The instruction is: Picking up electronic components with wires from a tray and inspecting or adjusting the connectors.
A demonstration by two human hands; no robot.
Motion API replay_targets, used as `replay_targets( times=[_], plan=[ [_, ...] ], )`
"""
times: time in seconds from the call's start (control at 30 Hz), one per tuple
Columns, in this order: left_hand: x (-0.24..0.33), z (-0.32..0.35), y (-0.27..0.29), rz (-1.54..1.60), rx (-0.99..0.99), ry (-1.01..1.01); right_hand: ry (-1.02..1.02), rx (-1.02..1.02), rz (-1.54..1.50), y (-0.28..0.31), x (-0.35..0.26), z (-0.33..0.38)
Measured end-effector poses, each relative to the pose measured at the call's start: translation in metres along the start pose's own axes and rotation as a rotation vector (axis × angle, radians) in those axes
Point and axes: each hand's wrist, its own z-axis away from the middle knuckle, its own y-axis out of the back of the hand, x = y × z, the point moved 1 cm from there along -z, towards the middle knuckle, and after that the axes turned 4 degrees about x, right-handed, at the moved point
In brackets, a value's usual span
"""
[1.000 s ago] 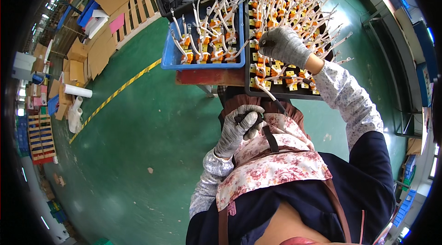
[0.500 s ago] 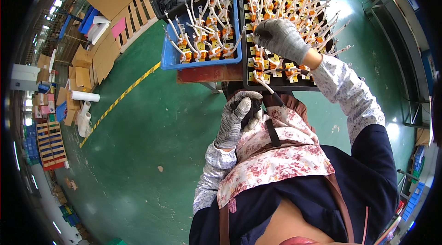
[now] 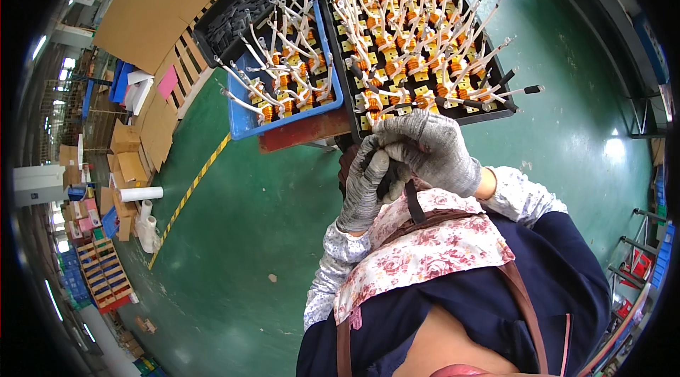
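Both my hands wear grey knit gloves and meet in front of my chest. My left hand is curled around a small black piece. My right hand closes over the left fingertips and the same piece from above; anything else in its palm is hidden. Just beyond the hands a black tray holds several orange wound coils with long white leads. Left of it a blue tray carries more of the same coils.
A black bin of dark parts stands behind the blue tray, and a red-brown stand shows under the trays. Green floor with a yellow line spreads to the left, with cardboard, pallets and a white roll beyond. I wear a floral apron.
My right hand has left the coils in the black tray and come back to my chest, where it now meets the left hand. The left hand stayed near the apron.
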Motion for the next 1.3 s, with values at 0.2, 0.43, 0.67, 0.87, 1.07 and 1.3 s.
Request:
replay_targets(
  times=[0.2, 0.43, 0.67, 0.87, 1.07, 1.3],
  plan=[
    [-0.005, -0.005, 0.004, -0.081, 0.002, 0.029, 0.254, 0.043, 0.401, 0.021, -0.007, -0.005],
    [-0.011, -0.011, -0.008, -0.159, -0.036, 0.05, 0.324, 0.012, 0.337, 0.019, 0.002, -0.001],
    [-0.013, -0.016, -0.013, 0.088, 0.024, 0.077, 0.369, 0.078, 0.25, 0.032, 0.004, 0.001],
    [-0.012, -0.016, -0.009, -0.176, 0.023, 0.107, -0.048, 0.163, -0.018, 0.037, 0.01, 0.015],
    [-0.015, -0.015, -0.012, -0.09, 0.137, 0.092, 0.162, 0.084, 0.149, 0.033, 0.006, 0.013],
    [-0.015, -0.014, -0.026, -0.105, -0.035, 0.112, -0.216, 0.224, -0.467, 0.059, -0.013, 0.011]
  ],
)
